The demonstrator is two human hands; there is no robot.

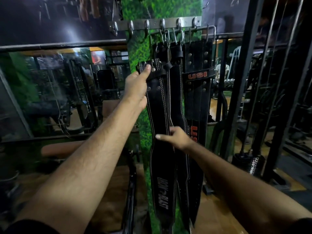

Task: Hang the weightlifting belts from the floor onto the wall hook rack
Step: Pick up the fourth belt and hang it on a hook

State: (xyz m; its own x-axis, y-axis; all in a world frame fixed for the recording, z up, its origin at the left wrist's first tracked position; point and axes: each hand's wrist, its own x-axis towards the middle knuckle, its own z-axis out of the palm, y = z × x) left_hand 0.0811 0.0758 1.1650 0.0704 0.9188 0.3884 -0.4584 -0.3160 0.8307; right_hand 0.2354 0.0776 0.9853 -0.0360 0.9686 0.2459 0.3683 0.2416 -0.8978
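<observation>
A steel hook rack point(155, 24) is fixed high on a green grass-patterned pillar point(140, 48). Black weightlifting belts hang below it: a white-stitched belt point(160, 166) at the left, a second black belt point(177, 98) behind it, and a USI belt point(199, 92) with red lettering at the right. My left hand point(136, 85) grips the folded upper end of the white-stitched belt near its rivets. My right hand point(175, 137) pinches the same belt's edge lower down, thumb out to the left. The floor beneath is mostly hidden by my arms.
Several hooks at the left of the rack are bare. A mirror or glass panel point(59, 90) reflects gym machines at the left. A padded bench point(62, 149) stands low left. A black machine frame with cables point(253, 81) and a weight stack point(249, 162) stand at the right.
</observation>
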